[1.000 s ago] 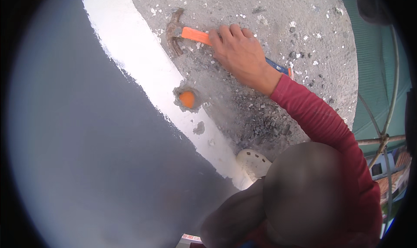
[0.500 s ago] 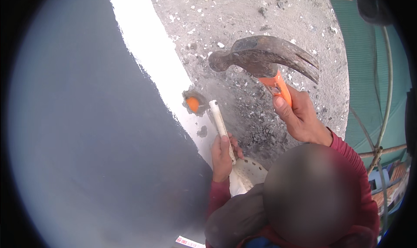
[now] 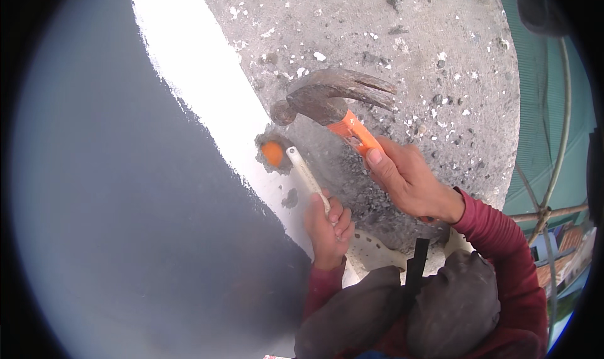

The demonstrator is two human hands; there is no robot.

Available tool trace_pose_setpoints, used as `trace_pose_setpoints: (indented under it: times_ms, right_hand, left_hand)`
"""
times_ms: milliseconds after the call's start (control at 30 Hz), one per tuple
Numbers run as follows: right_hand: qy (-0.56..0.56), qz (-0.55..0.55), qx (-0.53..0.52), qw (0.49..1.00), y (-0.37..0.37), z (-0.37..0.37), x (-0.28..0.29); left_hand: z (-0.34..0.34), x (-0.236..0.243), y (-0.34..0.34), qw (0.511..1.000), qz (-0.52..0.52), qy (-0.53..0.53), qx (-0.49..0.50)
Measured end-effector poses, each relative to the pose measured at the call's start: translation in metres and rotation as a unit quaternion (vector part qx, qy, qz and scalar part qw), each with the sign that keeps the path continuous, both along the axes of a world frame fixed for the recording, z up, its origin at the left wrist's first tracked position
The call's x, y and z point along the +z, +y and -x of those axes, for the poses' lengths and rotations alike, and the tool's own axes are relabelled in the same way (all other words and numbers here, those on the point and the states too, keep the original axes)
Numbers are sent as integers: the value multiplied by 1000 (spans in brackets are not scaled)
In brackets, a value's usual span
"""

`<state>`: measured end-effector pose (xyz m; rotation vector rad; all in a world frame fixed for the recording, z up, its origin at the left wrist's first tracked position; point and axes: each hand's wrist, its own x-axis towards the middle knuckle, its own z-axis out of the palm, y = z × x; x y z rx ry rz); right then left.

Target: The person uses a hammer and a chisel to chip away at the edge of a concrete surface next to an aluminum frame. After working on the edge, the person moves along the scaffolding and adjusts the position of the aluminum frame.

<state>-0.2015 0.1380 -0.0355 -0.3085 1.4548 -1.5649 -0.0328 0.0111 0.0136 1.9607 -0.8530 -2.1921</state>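
Observation:
A claw hammer (image 3: 343,101) with a dark, worn steel head and an orange handle is gripped in my right hand (image 3: 412,176). Its striking face hangs just above a chipped hole in the wall's lower strip, apart from it. Inside that hole shows a round orange thing (image 3: 272,153). My left hand (image 3: 328,230) is wrapped round a slim whitish stick-like tool (image 3: 305,173), whose upper end has a small dark hole. This end lies at the right rim of the chipped hole; whether it touches, I cannot tell. My fingers hide the tool's lower part.
A dark grey wall (image 3: 157,189) with a white band (image 3: 189,63) fills the left. Grey rubble (image 3: 377,214) and white chips lie on the concrete floor (image 3: 314,19). My spotted pale boot (image 3: 371,249) is close below. Green netting (image 3: 541,107) and poles (image 3: 560,145) stand at the right.
My right hand has brought the hammer left, its head closer to the chipped hole and the whitish tool's end. My left hand keeps its hold. The view has shifted slightly, showing both my knees.

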Motion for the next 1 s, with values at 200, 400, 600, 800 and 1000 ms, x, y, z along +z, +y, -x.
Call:
trace_pose_setpoints:
  times_ms: [200, 400, 600, 800, 1000]
  right_hand:
    - [7, -20, 9, 1000, -20, -6, 3]
    - [0, -104, 117, 988, -29, -12, -10]
    - [-20, -70, 54, 996, -25, -21, -5]
    - [16, -111, 79, 991, -21, -27, -14]
    - [20, -99, 170, 980, -26, -39, -19]
  left_hand:
    - [0, -4, -4, 998, -24, 35, 51]
    - [-1, -6, -4, 998, -16, 39, 39]
    - [-3, -9, -2, 999, -6, 11, 36]
    - [-6, -13, -5, 999, 1, 22, 32]
    - [-21, -15, -8, 999, -3, 22, 25]
